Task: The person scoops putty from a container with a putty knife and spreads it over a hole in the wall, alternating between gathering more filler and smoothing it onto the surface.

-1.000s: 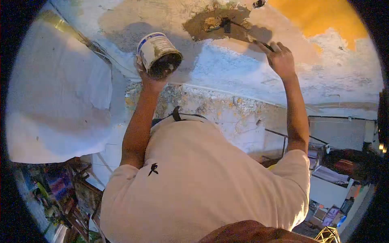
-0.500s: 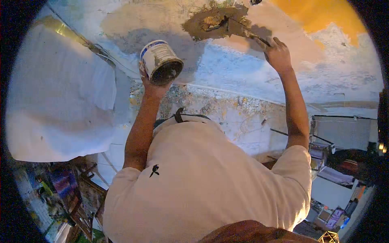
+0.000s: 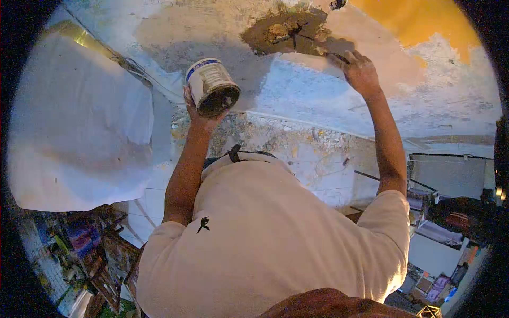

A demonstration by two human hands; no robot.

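Observation:
My left hand (image 3: 205, 120) is wrapped round the lower side of a white plastic tub (image 3: 210, 76) with a blue band. The tub is tilted, its open mouth facing me, with dark grey stuff inside. My right hand (image 3: 361, 73) reaches up to the wall, closed on the dark handle of a trowel (image 3: 335, 57). The blade lies against or very close to a patch of wet grey-brown mortar (image 3: 260, 33) and is hard to tell from it. A rougher, lighter brown lump shows within the patch.
Around the patch the wall (image 3: 307, 74) is pale and scuffed, with yellow paint (image 3: 419, 21) at upper right. A whitish sheet (image 3: 79, 127) hangs at left. Wooden furniture (image 3: 108, 262) stands lower left; shelves with assorted goods (image 3: 437, 244) stand lower right.
My right hand and the trowel have shifted slightly left and down along the wall, and the blade's angle has changed a little. The tub stays held, slightly lower in view.

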